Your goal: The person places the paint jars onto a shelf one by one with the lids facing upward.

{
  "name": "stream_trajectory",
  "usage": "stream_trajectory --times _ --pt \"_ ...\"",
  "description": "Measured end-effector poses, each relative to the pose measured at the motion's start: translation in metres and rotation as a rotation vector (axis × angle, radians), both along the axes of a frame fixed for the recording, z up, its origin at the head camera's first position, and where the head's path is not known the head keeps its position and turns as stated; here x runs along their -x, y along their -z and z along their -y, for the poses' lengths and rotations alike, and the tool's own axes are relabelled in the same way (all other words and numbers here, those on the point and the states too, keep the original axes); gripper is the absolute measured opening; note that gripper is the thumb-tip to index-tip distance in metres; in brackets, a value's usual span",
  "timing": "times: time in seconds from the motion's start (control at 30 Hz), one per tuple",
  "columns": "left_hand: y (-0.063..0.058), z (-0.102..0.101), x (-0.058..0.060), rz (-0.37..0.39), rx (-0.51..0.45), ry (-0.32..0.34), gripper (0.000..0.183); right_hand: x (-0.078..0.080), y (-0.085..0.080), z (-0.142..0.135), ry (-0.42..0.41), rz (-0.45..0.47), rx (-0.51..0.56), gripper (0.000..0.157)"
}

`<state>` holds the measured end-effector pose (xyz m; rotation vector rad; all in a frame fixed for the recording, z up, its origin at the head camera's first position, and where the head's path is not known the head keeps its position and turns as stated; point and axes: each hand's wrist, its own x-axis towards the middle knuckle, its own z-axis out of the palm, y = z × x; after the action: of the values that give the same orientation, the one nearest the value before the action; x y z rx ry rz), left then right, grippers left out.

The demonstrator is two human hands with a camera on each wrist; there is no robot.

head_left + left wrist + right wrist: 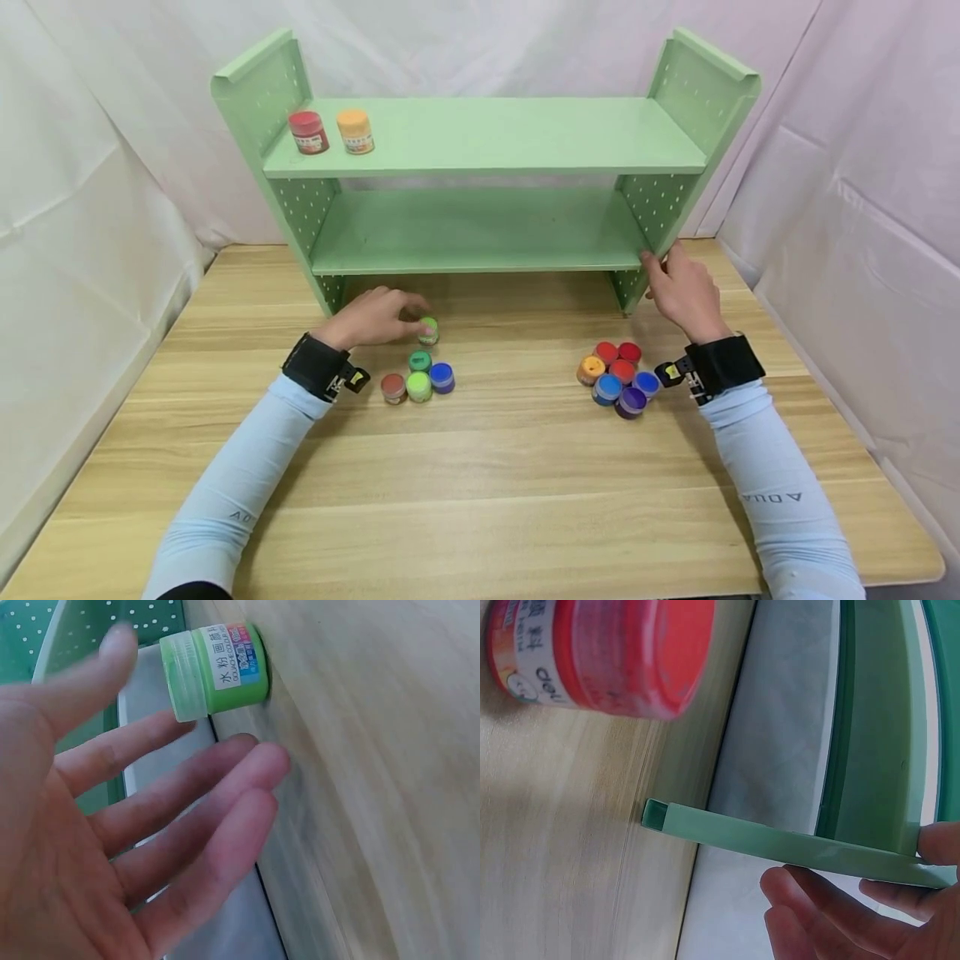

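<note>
The green jar point(428, 331) stands on the table point(480, 483) before the rack point(480, 229), toward its left side; the left hand point(375, 318) is at it, and from the head the thumb and forefinger seem close about it; the left wrist view shows otherwise, the fingers point(202, 874) spread wide, the thumb clear of the jar, the forefinger's tip right by the lid point(184, 675), though whether it touches I cannot tell; that view also shows the white label point(229, 656) plainly. The jar is upright, lid up, base on the table, its axis vertical; in the left wrist view, which lies sideways, the lid points left and the axis runs nearly level across.

The right hand point(684, 292) grips the rack's right upright point(693, 92); the right wrist view shows the thumb on one side and the fingers on the other, narrow about the panel, a hold partly hidden from the head; it also shows a red jar point(604, 656) close up, marked "deli".

Only the head view takes in the rest: a crimson jar point(308, 132) and a yellow jar point(356, 132) at the left of the top shelf; near the left hand, a brown jar point(393, 388), a dark green jar point(420, 361), a lime jar point(418, 386) and a blue jar point(442, 377), grouped; on the right, a second group, with an orange jar point(591, 370) and a purple jar point(631, 402) in it.
</note>
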<state>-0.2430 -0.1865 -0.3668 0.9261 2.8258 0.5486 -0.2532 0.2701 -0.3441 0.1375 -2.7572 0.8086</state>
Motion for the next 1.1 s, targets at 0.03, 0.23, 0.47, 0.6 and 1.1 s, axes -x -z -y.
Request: stream_trajectory --times 0.03,0.23,0.47,0.6,1.1 --pt "0.001 0.000 0.000 0.005 -0.003 0.002 0.052 0.000 0.000 0.000 0.000 0.000 0.000 0.061" --pt "0.008 -0.001 0.001 -0.007 0.002 0.017 0.051 0.001 0.000 0.001 0.000 -0.003 -0.006 0.061" --pt "0.013 -0.003 0.002 -0.024 -0.016 0.025 0.047 0.001 0.001 0.001 0.003 -0.002 -0.006 0.062" --pt "0.015 -0.002 0.002 -0.024 -0.024 0.025 0.048 0.000 0.001 0.002 0.003 -0.003 -0.011 0.062" --pt "0.007 -0.007 0.001 -0.074 -0.063 0.005 0.039 0.000 0.000 -0.001 0.007 0.001 -0.011 0.061"
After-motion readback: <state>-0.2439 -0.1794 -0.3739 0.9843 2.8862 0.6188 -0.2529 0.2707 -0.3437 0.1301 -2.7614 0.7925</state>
